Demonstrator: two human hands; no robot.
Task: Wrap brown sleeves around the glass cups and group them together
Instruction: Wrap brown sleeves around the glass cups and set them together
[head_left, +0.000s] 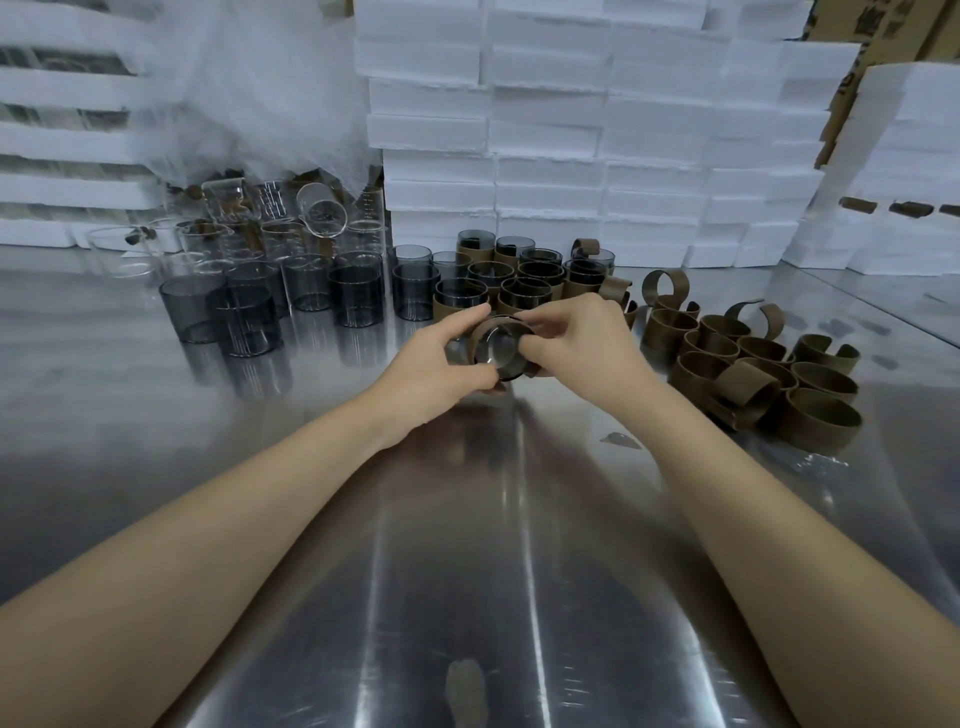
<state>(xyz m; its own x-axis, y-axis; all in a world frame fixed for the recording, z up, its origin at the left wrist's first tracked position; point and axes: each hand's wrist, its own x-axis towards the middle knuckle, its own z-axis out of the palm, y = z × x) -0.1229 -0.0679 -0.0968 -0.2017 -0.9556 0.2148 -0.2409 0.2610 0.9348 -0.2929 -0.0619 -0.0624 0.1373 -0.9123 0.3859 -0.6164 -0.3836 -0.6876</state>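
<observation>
My left hand (441, 358) and my right hand (576, 343) hold one grey glass cup (497, 347) tilted toward me above the metal table. A brown sleeve (480, 335) curls around the cup, with fingers of both hands pinching it against the glass. Just behind my hands stands a group of sleeved cups (524, 275). Bare grey cups (291, 301) stand to the left. A pile of loose brown sleeves (753, 369) lies to the right.
Clear glass beakers (244, 228) crowd the back left under a plastic bag. Stacked white foam boxes (571, 130) form a wall behind the cups. The steel table (493, 571) stretches toward me, with a small scrap (621, 439) on it.
</observation>
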